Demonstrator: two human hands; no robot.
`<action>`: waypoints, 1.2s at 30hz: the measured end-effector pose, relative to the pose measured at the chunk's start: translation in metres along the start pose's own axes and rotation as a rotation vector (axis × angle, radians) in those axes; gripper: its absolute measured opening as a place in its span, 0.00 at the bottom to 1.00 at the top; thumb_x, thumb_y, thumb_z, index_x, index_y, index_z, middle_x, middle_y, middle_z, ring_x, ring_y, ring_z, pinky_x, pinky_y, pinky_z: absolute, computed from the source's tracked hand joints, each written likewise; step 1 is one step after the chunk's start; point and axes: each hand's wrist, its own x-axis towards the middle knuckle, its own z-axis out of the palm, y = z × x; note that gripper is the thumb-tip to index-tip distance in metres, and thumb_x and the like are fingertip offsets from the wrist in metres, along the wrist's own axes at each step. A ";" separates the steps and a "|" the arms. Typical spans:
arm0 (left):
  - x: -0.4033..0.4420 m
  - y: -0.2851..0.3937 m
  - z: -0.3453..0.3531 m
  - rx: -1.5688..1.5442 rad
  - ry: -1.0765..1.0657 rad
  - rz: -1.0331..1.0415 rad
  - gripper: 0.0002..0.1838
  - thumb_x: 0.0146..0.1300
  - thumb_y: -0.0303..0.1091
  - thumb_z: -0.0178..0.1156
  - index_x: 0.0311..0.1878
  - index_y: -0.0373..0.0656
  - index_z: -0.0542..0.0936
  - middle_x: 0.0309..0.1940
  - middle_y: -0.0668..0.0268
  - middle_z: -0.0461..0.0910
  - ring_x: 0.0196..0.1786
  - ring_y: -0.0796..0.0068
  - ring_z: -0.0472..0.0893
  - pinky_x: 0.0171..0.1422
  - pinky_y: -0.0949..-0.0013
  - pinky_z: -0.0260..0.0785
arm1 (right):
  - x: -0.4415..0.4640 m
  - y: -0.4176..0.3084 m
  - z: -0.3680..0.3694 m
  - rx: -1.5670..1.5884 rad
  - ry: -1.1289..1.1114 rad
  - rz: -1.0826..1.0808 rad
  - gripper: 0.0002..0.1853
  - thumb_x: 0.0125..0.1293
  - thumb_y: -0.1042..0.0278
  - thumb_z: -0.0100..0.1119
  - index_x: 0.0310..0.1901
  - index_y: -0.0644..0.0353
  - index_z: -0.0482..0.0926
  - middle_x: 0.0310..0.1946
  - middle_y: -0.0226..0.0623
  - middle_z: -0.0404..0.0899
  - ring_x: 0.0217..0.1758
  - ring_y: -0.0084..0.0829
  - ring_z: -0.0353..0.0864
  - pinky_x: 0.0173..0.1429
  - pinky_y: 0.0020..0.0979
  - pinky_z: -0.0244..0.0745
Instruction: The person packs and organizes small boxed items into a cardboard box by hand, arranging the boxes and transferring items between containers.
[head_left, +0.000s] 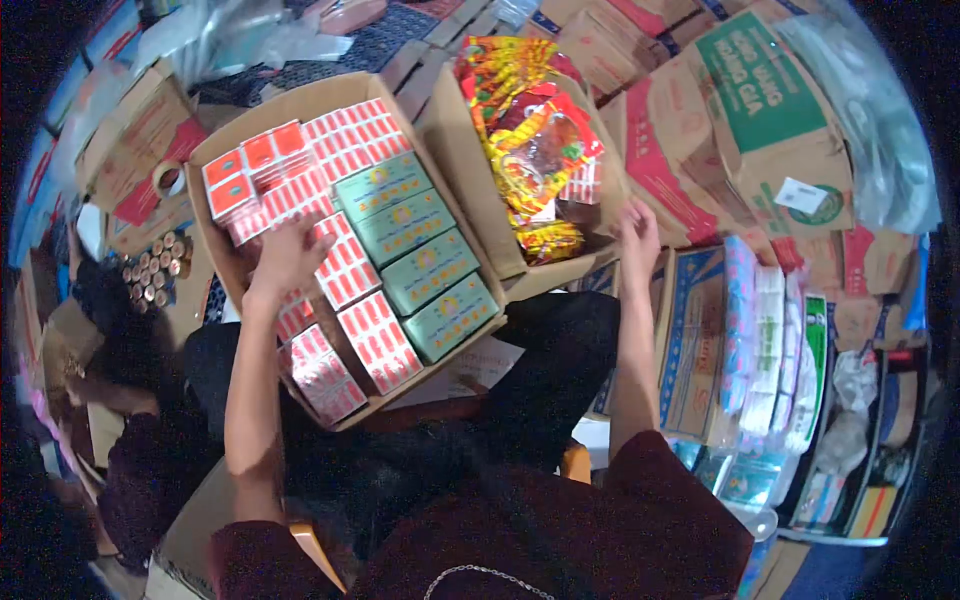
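Note:
My left hand reaches into a cardboard box on my lap, its fingers apart over red-and-white packs. Its fingertips are partly hidden among the packs, and I see nothing lifted in them. Several green cartons stand in a column along the box's right side. Orange-red square packs lie on top at the far left. My right hand has its fingers curled at the right rim of a second cardboard box. Inside that one are shiny red-and-yellow packets and a few red-and-white packs.
A carton with a green label stands at back right. Plastic-wrapped packs are lined up at right. On the left are a tape roll, small round brown items and another person's arm.

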 end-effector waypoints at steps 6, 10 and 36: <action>-0.004 0.013 -0.011 -0.048 0.142 0.068 0.27 0.69 0.48 0.65 0.65 0.41 0.80 0.47 0.49 0.80 0.47 0.55 0.85 0.56 0.56 0.77 | 0.107 0.116 0.024 -0.190 -0.098 0.373 0.22 0.69 0.64 0.67 0.62 0.62 0.76 0.50 0.36 0.84 0.51 0.26 0.83 0.52 0.32 0.81; -0.002 0.025 -0.012 -0.073 0.176 0.072 0.23 0.67 0.47 0.66 0.58 0.40 0.82 0.44 0.48 0.82 0.46 0.48 0.85 0.53 0.51 0.78 | 0.112 0.178 0.054 -0.606 -0.131 0.084 0.23 0.65 0.62 0.72 0.58 0.62 0.78 0.46 0.37 0.86 0.45 0.27 0.85 0.49 0.33 0.81; -0.019 0.085 -0.025 -0.893 0.183 0.212 0.21 0.69 0.31 0.67 0.64 0.44 0.80 0.50 0.68 0.85 0.44 0.82 0.83 0.47 0.75 0.75 | -0.057 -0.042 0.110 0.672 0.180 -0.057 0.23 0.71 0.62 0.68 0.60 0.65 0.72 0.54 0.36 0.78 0.59 0.27 0.78 0.63 0.34 0.76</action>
